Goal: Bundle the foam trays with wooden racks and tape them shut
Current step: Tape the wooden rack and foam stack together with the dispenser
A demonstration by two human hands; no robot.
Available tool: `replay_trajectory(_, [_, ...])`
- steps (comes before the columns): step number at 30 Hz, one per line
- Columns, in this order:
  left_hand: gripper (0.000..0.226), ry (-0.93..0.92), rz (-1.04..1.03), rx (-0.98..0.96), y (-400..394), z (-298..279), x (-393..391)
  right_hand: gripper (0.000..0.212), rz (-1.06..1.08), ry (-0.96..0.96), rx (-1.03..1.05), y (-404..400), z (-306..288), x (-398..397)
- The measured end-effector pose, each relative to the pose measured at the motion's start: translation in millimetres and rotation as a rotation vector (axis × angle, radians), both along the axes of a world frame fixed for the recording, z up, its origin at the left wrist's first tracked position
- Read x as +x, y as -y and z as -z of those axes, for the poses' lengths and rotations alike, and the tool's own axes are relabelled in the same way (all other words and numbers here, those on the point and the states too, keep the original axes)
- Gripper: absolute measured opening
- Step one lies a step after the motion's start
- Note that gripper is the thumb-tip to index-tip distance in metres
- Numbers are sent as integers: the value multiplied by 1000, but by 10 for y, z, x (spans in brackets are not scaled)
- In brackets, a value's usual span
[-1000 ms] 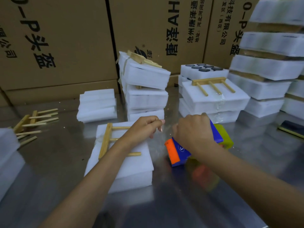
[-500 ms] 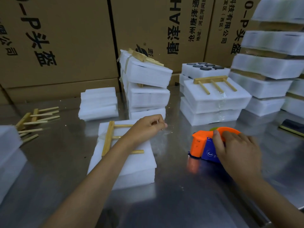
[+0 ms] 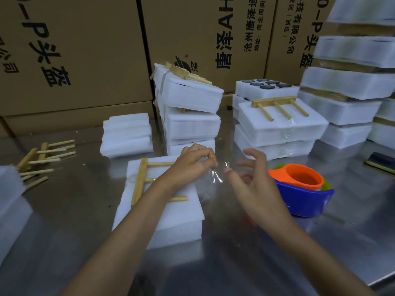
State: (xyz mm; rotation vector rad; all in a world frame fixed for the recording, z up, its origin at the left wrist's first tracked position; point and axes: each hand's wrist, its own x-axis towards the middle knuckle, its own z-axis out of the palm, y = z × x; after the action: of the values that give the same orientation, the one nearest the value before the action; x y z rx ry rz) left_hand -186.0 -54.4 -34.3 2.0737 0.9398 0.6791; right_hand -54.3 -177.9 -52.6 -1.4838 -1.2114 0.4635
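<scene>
Both hands hover over the near foam trays (image 3: 162,218), and much of what they do is hard to read. Clear tape (image 3: 215,175) shows only as a crinkled glint past the trays' right edge, so where the strip ends or what it sticks to cannot be told. The left hand (image 3: 192,165) has its fingertips curled together, pinching the tape's near end, and its wrist and forearm hide the middle of the wooden rack (image 3: 149,180) — only the bar and three peg stubs show. The right hand (image 3: 250,178) is blurred, fingers spread and loosely bent, holding nothing; its fingertips sit just beside the tape, though contact cannot be made out.

The trays lie flat on the metal table (image 3: 245,263), two stacked, long axis running away from the viewer. On top, the rack's long bar runs the same way along the left side, its pegs pointing right.

Just right of the right hand rests the tape dispenser (image 3: 301,189), orange over blue, partly behind the wrist. Loose racks (image 3: 42,154) lie at far left, and taped bundles (image 3: 190,107) stand behind; the stacks at right are cut off by the frame.
</scene>
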Motion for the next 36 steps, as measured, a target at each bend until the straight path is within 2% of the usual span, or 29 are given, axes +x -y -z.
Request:
replay_trajectory(2, [15,6,-18,-18,4,-24,10,56,-23,-275,-125,-163,46,-111])
replay_trajectory(4, [20,-11,-23,-22,-1,-22,26,49,-9,-495,-78,-298,152,-162])
replay_trajectory(6, [24,-43,-33,-4,-4,12,35,45,49,-548,-17,-387,270,-180])
replay_trajectory(8, [28,-141,-77,114,-9,77,54,47,113,-456,-31,-438,344,-206])
replay_trajectory(11, [33,-407,-143,355,-32,154,99,44,153,-102,-91,-492,420,-262])
replay_trajectory(13, [33,-558,-189,441,-47,182,125,45,126,77,-140,-509,470,-299])
replay_trajectory(15, [66,-626,-251,472,-62,211,136,43,69,122,-185,-544,512,-345])
replay_trajectory(17, [80,-625,-233,476,-75,236,152,36,-19,94,-185,-590,534,-370])
replay_trajectory(19, [79,-556,-177,436,-83,237,156,30,-92,68,-192,-648,524,-372])
replay_trajectory(22, [76,-227,-180,234,-83,184,115,37,-111,111,-268,-689,517,-347])
replay_trajectory(24, [70,-15,-221,167,-29,109,87,40,-62,136,-295,-689,539,-338])
replay_trajectory(27, [60,207,-258,175,97,-71,-3,37,60,267,-272,-596,591,-344])
replay_trajectory(30, [48,335,-373,201,191,-229,-304,21,117,373,-217,-493,635,-352])
replay_trajectory(32, [45,405,-515,152,169,-227,-635,16,126,237,-160,-480,606,-336])
replay_trajectory(34, [43,469,-682,27,106,-169,-947,16,95,-114,-84,-486,519,-375])
replay_trajectory(36, [30,513,-736,-186,29,-18,-1104,25,-103,-522,-159,-495,393,-496])
